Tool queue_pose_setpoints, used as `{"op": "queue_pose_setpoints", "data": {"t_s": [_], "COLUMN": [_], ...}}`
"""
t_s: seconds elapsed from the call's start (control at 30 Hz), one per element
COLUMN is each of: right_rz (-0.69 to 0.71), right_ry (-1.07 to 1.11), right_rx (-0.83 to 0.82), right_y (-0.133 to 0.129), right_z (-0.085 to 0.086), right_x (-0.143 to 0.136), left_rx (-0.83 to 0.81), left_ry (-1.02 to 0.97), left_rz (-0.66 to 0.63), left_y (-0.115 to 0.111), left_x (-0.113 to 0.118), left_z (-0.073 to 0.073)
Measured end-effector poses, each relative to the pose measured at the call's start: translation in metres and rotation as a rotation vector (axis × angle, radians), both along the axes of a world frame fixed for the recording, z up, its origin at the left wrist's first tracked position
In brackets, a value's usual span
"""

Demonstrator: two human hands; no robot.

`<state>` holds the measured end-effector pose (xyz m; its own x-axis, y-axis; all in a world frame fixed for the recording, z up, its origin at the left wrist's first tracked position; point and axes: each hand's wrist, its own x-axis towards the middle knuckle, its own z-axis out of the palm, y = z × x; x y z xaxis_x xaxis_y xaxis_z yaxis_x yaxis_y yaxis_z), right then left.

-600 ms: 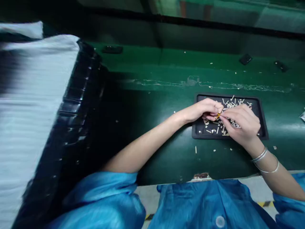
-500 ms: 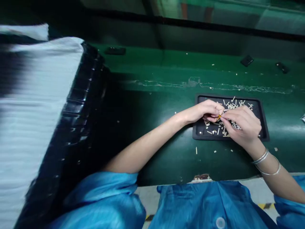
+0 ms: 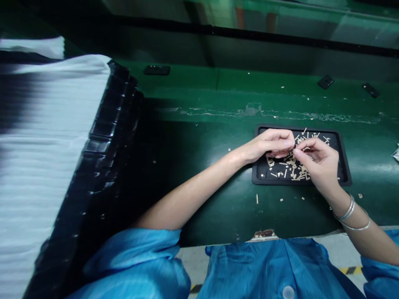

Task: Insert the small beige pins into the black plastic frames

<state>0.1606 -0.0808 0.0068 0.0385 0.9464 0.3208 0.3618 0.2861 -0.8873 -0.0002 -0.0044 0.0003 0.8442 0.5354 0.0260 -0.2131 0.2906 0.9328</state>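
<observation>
Above a shallow black tray [image 3: 271,182], my left hand [image 3: 274,143] is closed, with thumb and fingers pressed together. My right hand [image 3: 319,160] meets it from the right, thumb and index finger pinched close to the left fingertips. Whatever small thing is between the fingertips is too small and too covered to make out. Small pale strips and bits [image 3: 294,170] lie scattered in the tray under both hands. Two silvery bangles [image 3: 350,209] circle my right wrist.
Stacked black trays topped with white sheeting [image 3: 62,137] rise at the left. Small black parts [image 3: 156,70] lie along the back of the green table [image 3: 218,199], with others [image 3: 326,82] at the back right. Loose pale scraps [image 3: 257,199] are near the tray. A silvery object [image 3: 395,154] touches the right edge.
The yellow piece seen between my fingertips is no longer visible. My left hand has turned so its thumb lies along the fingers, and my right fingers have shifted slightly.
</observation>
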Motion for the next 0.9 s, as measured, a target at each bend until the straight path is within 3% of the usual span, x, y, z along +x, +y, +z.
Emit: {"op": "queue_pose_setpoints", "data": {"t_s": [0.17, 0.33, 0.5, 0.57, 0.67, 0.8, 0.9], "right_rz": [0.038, 0.116, 0.010, -0.044, -0.083, -0.113, -0.083], "right_ry": [0.245, 0.340, 0.282, 0.250, 0.192, -0.020, -0.222], "right_rx": [-0.181, -0.287, -0.195, -0.131, -0.098, -0.043, 0.138], "right_y": [0.005, 0.005, 0.002, 0.002, 0.003, 0.002, 0.001], "right_z": [-0.003, -0.003, -0.008, -0.010, -0.012, -0.010, -0.008], "right_x": [0.005, 0.006, 0.010, 0.011, 0.010, 0.006, 0.002], "left_rx": [0.047, 0.033, 0.035, 0.101, 0.302, 0.604, 0.718], "left_ry": [0.028, 0.026, -0.013, -0.011, 0.105, 0.450, 0.799], "left_rz": [0.015, 0.061, 0.071, 0.130, 0.446, 1.103, 1.504], "left_y": [0.000, -0.001, -0.002, 0.004, 0.030, 0.088, 0.129], "left_x": [-0.001, 0.002, -0.001, -0.005, -0.019, -0.055, -0.094], "left_z": [0.003, 0.002, 0.012, 0.016, 0.013, -0.011, -0.029]}}
